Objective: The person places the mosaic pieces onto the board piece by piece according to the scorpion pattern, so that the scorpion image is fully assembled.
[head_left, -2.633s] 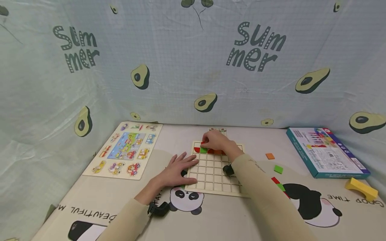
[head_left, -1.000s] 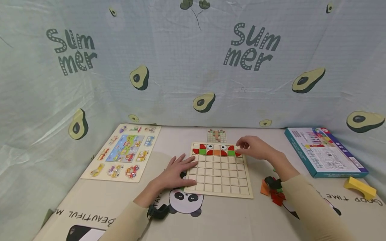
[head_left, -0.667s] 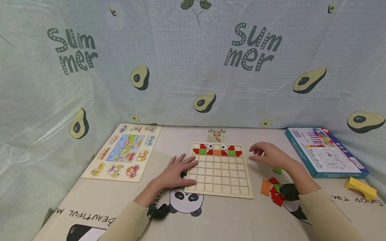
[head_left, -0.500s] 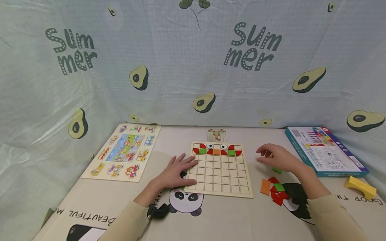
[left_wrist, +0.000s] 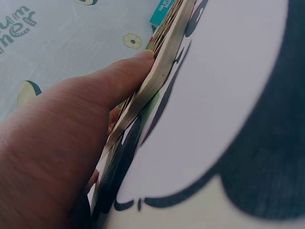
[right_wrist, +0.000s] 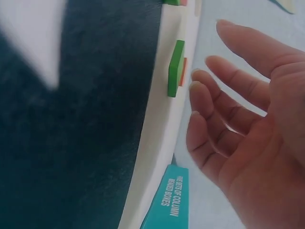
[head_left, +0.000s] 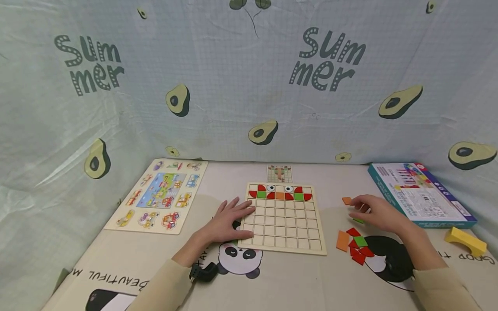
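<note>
The left hand (head_left: 227,220) lies flat with straight fingers on the worktop (head_left: 295,280), its fingertips over the left edge of the grid board (head_left: 282,226); in the left wrist view the thumb (left_wrist: 112,81) presses against the board's edge (left_wrist: 159,71). It grips nothing. The right hand (head_left: 379,212) hovers low to the right of the board, fingers loosely bent and spread, holding nothing; the right wrist view shows its fingers (right_wrist: 224,100) apart from a green tile (right_wrist: 176,68) that lies flat on the worktop just beyond them. In the head view that green tile (head_left: 358,220) peeks out under the hand, and an orange tile (head_left: 347,200) lies just beside the fingertips. Nearer the person, a small heap of red, green and orange tiles (head_left: 355,246) sits between the board and the right forearm. The board's top two rows carry red, green and orange pieces and two eye tiles (head_left: 279,188); the other cells are bare. A pattern card (head_left: 279,173) lies just behind the board, a vehicle puzzle (head_left: 161,196) well to the left, a teal box (head_left: 418,194) to the right, and a yellow block (head_left: 466,241) near the box.
</note>
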